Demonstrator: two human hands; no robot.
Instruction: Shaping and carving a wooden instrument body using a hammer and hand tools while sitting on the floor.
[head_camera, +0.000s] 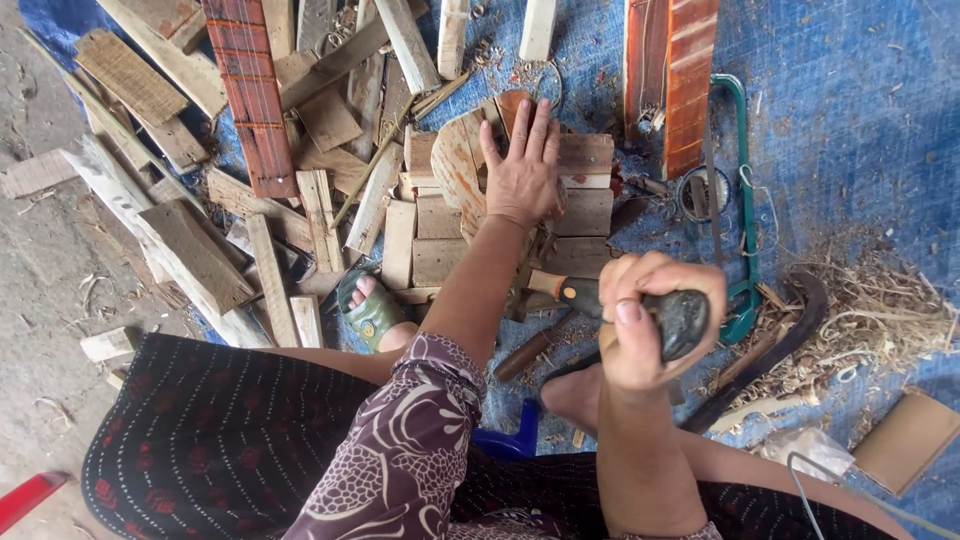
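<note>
A dark tool handle (680, 318) is clenched in the right hand (645, 325), grip pressed tight around it, nearest the body. Farther out, the left hand (522, 172) is laid flat, fingers spread, on a rounded wooden piece (455, 165) among cut blocks (585, 212) on the blue tarp (850, 150).

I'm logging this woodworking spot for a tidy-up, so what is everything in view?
wood offcuts: many, pale, left and centre
block: one, brown, under left hand
red planks: three, top
saw: one, green frame, right
shavings: heap, pale, right
tarp: one, blue, underneath
cardboard: one, tan, lower right
sandal: one, green, on foot
tool: one, dark handle, in right hand
left hand: flat on block
right hand: gripping tool
</note>
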